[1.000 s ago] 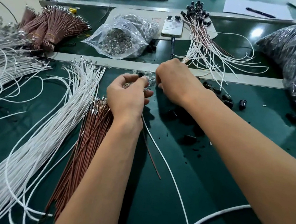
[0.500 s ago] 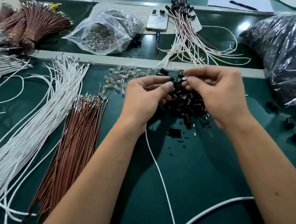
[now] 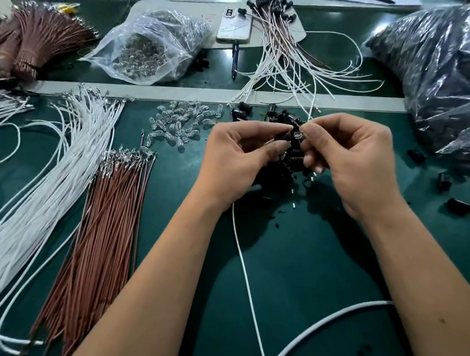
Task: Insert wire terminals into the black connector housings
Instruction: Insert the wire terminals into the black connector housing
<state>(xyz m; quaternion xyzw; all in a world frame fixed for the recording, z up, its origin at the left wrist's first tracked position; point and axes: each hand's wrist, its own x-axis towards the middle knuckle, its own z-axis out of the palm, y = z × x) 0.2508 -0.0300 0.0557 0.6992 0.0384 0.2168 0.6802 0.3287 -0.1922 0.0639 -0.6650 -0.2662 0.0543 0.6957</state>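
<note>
My left hand (image 3: pixel 239 154) pinches a black connector housing (image 3: pixel 286 136) between thumb and fingertips, and a white wire (image 3: pixel 246 272) trails from under this hand toward me. My right hand (image 3: pixel 353 162) pinches a small clear part (image 3: pixel 298 135) right against that housing. Both hands hover over a pile of black housings (image 3: pixel 277 175) on the green mat. Loose clear parts (image 3: pixel 180 126) lie to the left of the hands. What the left palm holds is hidden.
Bundles of white wires (image 3: pixel 40 193) and brown wires (image 3: pixel 110 219) lie at left. Finished wired housings (image 3: pixel 280 40) fan out at the back, beside a phone (image 3: pixel 234 25) and a clear bag of parts (image 3: pixel 149 50). A large dark plastic bag (image 3: pixel 465 75) fills the right.
Both hands have moved right from the clear parts to above the black housing pile. Their fingertips have come together, housing in the left and clear part in the right.
</note>
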